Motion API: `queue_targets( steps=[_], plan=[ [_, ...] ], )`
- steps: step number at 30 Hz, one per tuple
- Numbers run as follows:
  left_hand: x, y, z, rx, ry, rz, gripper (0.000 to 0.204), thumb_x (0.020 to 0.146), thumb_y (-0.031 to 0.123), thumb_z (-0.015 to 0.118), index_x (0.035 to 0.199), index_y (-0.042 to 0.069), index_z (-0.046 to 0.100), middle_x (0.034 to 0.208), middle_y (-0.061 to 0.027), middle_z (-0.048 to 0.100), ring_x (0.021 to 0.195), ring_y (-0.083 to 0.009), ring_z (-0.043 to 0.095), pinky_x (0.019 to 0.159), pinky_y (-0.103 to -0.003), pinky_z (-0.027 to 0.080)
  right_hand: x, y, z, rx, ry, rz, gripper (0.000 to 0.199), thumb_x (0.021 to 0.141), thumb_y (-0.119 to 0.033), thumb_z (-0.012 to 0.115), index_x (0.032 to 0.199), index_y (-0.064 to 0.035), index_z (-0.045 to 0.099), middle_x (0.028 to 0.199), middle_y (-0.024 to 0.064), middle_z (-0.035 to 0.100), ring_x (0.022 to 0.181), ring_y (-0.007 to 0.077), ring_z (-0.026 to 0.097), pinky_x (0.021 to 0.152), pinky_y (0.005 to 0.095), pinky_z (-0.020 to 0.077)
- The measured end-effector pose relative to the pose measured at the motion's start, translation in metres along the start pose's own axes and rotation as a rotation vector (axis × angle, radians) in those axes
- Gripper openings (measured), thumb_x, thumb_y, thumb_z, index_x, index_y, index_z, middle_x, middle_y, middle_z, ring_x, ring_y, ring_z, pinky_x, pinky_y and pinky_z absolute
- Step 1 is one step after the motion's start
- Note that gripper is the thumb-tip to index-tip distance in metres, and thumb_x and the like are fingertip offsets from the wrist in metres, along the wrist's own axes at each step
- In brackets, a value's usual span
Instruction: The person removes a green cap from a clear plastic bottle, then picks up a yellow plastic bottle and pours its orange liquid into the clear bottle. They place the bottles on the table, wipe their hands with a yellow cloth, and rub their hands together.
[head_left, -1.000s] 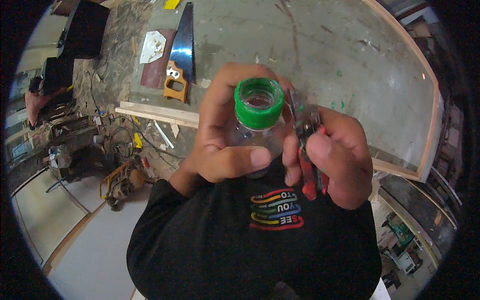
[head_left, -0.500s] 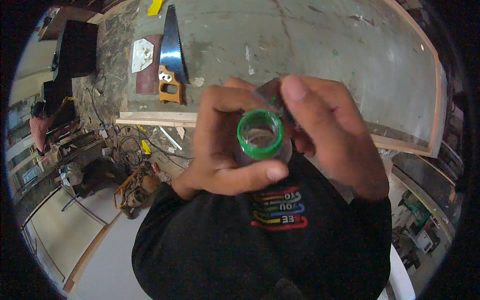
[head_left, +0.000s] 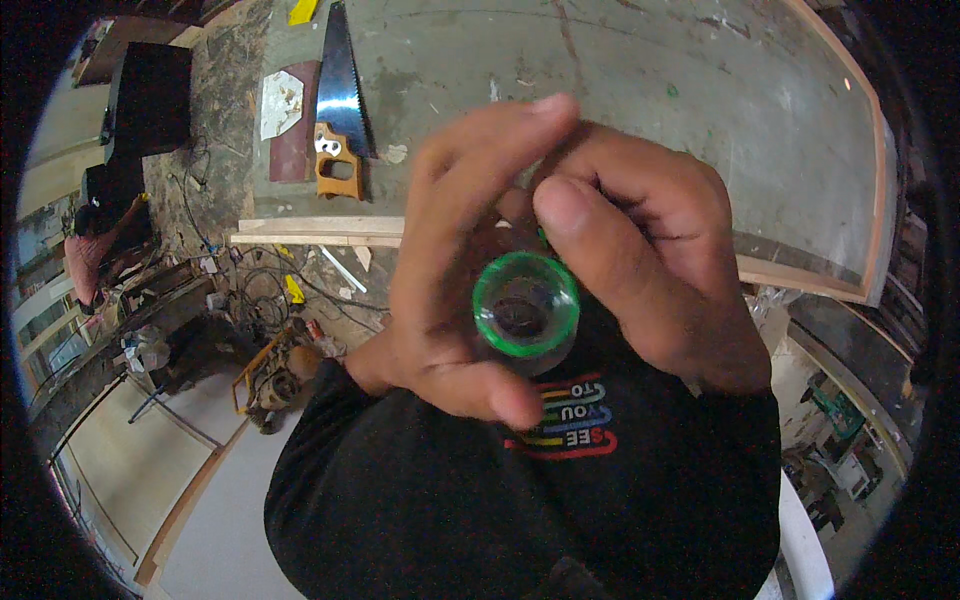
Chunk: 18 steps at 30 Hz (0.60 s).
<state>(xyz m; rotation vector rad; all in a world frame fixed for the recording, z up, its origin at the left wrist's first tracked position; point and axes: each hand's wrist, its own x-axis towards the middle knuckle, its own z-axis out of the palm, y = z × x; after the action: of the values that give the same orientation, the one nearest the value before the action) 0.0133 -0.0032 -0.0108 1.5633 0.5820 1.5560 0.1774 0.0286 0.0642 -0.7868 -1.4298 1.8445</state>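
Close under the camera, at the middle of the frame, a clear plastic bottle (head_left: 527,318) is held up with its open mouth facing the lens. A bright green ring runs round the neck, and the round opening inside it looks dark, with something brownish at the bottom that is too blurred to make out. Since the mouth shows as a near-perfect circle, the bottle's long axis runs straight along the line of sight, mouth toward the camera and base away from it, toward the black shirt (head_left: 520,500) below. Its body is almost wholly hidden behind the neck and fingers.

Both hands are closed around it. The left hand (head_left: 450,270) wraps the neck from the left of the frame, thumb curled under the green ring and fingers arched over the top. The right hand (head_left: 650,270) grips from the right, thumb lying along the upper right of the ring and fingers folded behind. Whether the right hand holds anything besides the bottle cannot be told.

Behind the hands a grey table (head_left: 620,90) fills the upper frame. At its upper left lies a handsaw (head_left: 338,110) with an orange-brown handle. A person in a reddish top (head_left: 88,262) bends at the far left edge.
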Motion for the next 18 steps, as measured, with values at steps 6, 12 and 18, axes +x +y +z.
queue_targets(
  steps=[6,12,18],
  plan=[
    [-0.013,0.004,-0.004,-0.124,-0.077,-0.066,0.126,0.079,0.062,0.080,0.154,-0.018,0.019,0.146,-0.0369,0.046,0.132,-0.0371,0.054,0.116,-0.044,0.037,0.004,0.004,-0.002,0.180,-0.080,-0.052,0.028,0.104,-0.022,0.056,0.089,0.0001,0.064,0.078,0.0024,0.062,0.073,0.0077,0.055,0.065,0.0282,0.0410],
    [-0.016,0.013,-0.003,-0.091,-0.084,-0.176,0.120,0.086,0.065,0.072,0.152,-0.021,0.019,0.147,-0.0360,0.046,0.132,-0.0364,0.054,0.115,-0.043,0.038,0.002,0.017,-0.004,0.188,-0.069,-0.102,0.030,0.104,-0.023,0.055,0.091,0.0010,0.066,0.072,0.0030,0.063,0.067,0.0087,0.057,0.059,0.0285,0.0398],
    [-0.012,0.020,0.005,0.026,-0.007,-0.154,0.094,0.091,0.049,0.070,0.143,-0.023,0.039,0.143,-0.0366,0.050,0.126,-0.0372,0.059,0.107,-0.041,0.044,0.000,0.020,-0.012,-0.010,-0.044,-0.131,0.032,0.105,-0.024,0.054,0.093,0.0023,0.068,0.072,0.0034,0.065,0.066,0.0084,0.057,0.059,0.0285,0.0420]
  ],
)
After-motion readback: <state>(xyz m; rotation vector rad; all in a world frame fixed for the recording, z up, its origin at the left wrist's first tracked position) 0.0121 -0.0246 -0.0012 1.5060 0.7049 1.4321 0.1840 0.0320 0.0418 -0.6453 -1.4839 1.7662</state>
